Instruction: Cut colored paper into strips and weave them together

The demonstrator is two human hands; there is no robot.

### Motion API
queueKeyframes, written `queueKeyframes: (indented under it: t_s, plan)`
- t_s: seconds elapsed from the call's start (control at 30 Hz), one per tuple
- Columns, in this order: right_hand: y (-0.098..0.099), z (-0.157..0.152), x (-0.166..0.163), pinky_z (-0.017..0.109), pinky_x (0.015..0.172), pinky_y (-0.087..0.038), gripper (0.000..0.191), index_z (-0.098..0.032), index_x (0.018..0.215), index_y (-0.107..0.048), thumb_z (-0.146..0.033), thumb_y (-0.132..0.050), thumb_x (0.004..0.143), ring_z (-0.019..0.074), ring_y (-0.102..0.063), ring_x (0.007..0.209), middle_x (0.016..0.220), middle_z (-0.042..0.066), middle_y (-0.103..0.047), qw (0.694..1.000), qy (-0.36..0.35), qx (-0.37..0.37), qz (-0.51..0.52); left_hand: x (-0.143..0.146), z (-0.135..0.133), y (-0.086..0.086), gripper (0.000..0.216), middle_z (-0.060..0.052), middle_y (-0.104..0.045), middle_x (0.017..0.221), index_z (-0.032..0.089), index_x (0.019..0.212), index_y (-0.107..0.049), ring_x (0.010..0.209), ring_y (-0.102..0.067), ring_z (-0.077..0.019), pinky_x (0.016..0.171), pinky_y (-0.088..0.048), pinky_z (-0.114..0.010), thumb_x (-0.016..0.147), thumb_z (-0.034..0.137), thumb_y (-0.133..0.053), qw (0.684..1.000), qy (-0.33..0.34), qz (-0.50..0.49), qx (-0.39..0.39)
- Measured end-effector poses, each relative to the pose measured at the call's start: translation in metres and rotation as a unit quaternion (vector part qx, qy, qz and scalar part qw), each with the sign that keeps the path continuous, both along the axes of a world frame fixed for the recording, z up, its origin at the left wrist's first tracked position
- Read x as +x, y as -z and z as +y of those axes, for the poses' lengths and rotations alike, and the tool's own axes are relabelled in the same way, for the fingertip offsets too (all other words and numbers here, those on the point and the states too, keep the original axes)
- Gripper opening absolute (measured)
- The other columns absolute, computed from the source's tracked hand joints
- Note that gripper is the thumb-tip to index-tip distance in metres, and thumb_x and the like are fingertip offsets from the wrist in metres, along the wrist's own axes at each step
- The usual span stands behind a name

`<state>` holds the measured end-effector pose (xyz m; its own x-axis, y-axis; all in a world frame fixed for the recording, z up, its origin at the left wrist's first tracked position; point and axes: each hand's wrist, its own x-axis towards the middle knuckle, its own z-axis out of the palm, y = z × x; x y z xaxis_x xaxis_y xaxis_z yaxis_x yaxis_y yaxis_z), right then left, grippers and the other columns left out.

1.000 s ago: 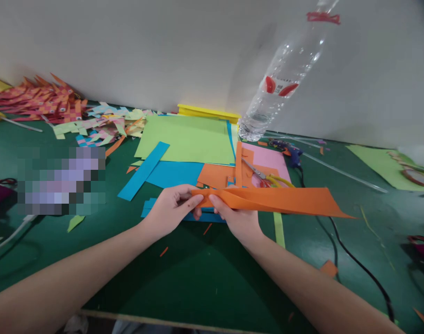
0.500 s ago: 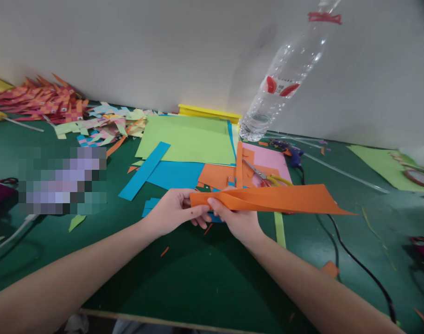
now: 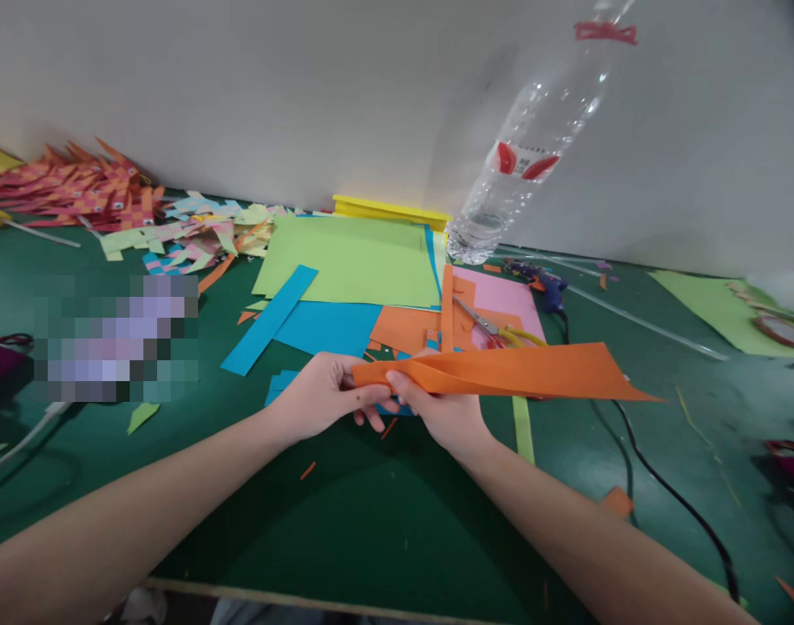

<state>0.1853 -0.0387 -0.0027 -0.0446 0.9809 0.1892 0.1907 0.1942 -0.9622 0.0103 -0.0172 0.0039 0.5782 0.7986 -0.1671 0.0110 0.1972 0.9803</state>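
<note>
A long strip of orange paper (image 3: 533,369) is held above the table, folded lengthwise near its left end and flaring open to a slanted point on the right. My left hand (image 3: 331,391) pinches its left end between thumb and fingers. Close beside it, my right hand (image 3: 439,408) grips the folded part, thumb in front and the other fingers mostly hidden behind the paper. Beyond the hands lie scissors (image 3: 488,328) with yellow handles, orange paper (image 3: 403,328), blue paper (image 3: 331,325), a blue strip (image 3: 270,319) and a large light-green sheet (image 3: 351,260).
A clear plastic bottle (image 3: 533,139) leans by the wall at the back. To the right are a blue glue gun (image 3: 546,285), its black cable (image 3: 670,499) and a tape roll (image 3: 784,331). Woven red-orange paper pieces (image 3: 84,187) are heaped at the far left.
Both hands keep their hold on the orange strip. The left end of the strip has shifted very slightly left; otherwise almost nothing differs.
</note>
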Motion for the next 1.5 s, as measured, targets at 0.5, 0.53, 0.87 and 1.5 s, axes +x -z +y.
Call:
queueKeyframes:
  t_s: [0.5,0.53,0.87,1.5]
  plan:
    - [-0.004,-0.001,-0.001,0.024,0.045,-0.047,0.028,-0.021,0.061,-0.054,-0.038,-0.067,0.079,0.0094,-0.052,0.046,0.055,-0.003,-0.056,1.0,0.015,-0.022,0.013,-0.001,0.002,-0.002,0.017,-0.006,-0.076,0.081,0.012,0.086,-0.071,0.055,-0.067,-0.0084,0.05,-0.046,-0.015,0.087,0.027,-0.064,0.999,0.021,-0.001,0.047]
    - [-0.005,-0.001,-0.001,0.023,0.043,-0.046,0.028,-0.021,0.061,-0.055,-0.038,-0.068,0.079,0.0086,-0.049,0.044,0.053,-0.004,-0.055,0.999,0.019,-0.035,0.023,-0.002,0.003,-0.002,0.016,-0.006,-0.076,0.081,0.012,0.084,-0.071,0.055,-0.066,-0.0081,0.049,-0.046,-0.015,0.087,0.026,-0.064,0.998,0.021,0.001,0.052]
    - [-0.003,0.003,0.001,0.023,0.04,-0.042,0.035,-0.02,0.054,-0.057,-0.044,-0.072,0.075,0.0074,-0.046,0.037,0.047,-0.003,-0.056,0.996,-0.006,-0.068,0.058,-0.006,0.007,-0.007,0.015,-0.005,-0.075,0.079,0.013,0.085,-0.071,0.052,-0.064,-0.0082,0.048,-0.044,-0.016,0.086,0.025,-0.063,0.995,0.024,0.034,0.092]
    - [-0.005,0.009,0.006,0.026,0.039,-0.043,0.032,-0.02,0.06,-0.064,-0.047,-0.071,0.075,0.0087,-0.046,0.038,0.057,0.003,-0.069,0.995,0.045,-0.072,0.047,-0.034,0.034,-0.012,0.026,-0.004,-0.075,0.075,0.016,0.078,-0.065,0.04,-0.05,-0.0049,0.039,-0.035,-0.017,0.083,0.041,-0.066,0.977,0.069,0.147,0.137]
